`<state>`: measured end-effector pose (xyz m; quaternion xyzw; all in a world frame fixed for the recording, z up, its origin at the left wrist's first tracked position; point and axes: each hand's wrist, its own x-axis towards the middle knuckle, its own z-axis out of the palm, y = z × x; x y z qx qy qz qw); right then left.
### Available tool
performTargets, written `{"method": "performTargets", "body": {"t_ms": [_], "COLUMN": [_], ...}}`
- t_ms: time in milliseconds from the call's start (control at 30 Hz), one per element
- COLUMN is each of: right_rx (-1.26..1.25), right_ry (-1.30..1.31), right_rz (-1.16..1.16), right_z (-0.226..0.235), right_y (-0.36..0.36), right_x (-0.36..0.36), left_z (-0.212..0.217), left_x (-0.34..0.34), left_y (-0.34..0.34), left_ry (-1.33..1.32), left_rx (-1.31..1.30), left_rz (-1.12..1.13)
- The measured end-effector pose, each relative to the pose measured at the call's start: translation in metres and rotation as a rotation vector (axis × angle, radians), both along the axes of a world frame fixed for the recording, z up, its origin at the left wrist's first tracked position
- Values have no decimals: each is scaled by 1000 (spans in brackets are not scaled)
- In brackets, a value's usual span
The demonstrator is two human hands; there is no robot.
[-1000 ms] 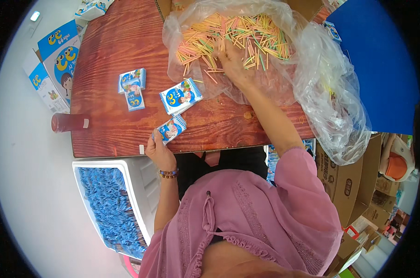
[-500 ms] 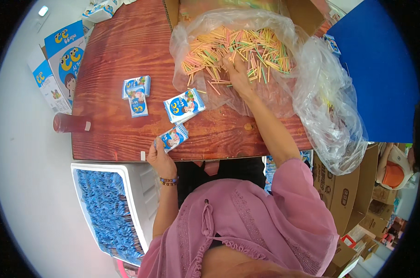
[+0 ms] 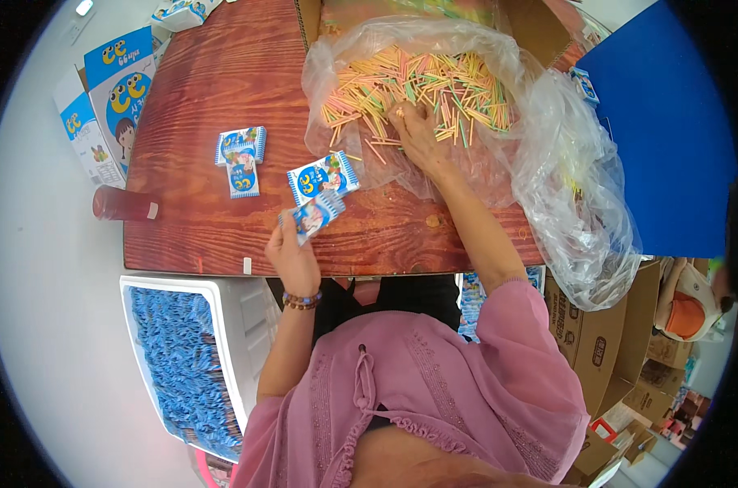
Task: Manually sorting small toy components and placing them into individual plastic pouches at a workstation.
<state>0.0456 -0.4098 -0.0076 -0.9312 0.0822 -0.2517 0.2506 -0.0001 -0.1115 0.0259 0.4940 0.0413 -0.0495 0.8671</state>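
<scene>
Reddish wooden table [image 3: 198,81], cardboard box [image 3: 598,329] alongside, right hand [image 3: 418,137] among pastel sticks [image 3: 466,81]

Two hands [image 3: 294,259] [image 3: 420,140], four-plus packets [image 3: 316,214], one tub [image 3: 247,317], many sticks [image 3: 466,81].

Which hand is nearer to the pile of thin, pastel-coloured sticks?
Right. The right hand is at the near edge of the pile; the left hand is apart, to its lower left.

Sticks [image 3: 357,91]: I record yellow, pink and green, mixed.
Packets [image 3: 323,177]: white and blue, ends striped, on my remote feed.
Desk [image 3: 194,224]: reddish-brown, dark wood grain.
Bin [image 3: 251,333]: white.
Panel [image 3: 666,138]: I see plain blue.
</scene>
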Motion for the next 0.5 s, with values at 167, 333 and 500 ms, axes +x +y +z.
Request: {"method": "performTargets", "body": {"t_ms": [167,333,500], "right_rx": [976,1660,1722], "right_ry": [-311,-549,-722], "right_rz": [189,370,410], "right_z": [49,92,100], "right_y": [22,63,98], "right_x": [-10,-29,-34], "left_z": [17,11,7], "left_x": [8,23,21], "left_y": [-36,-67,-77], "left_ry": [152,107,118], "left_rx": [-109,-207,-201], "left_rz": [-75,-89,-122]}}
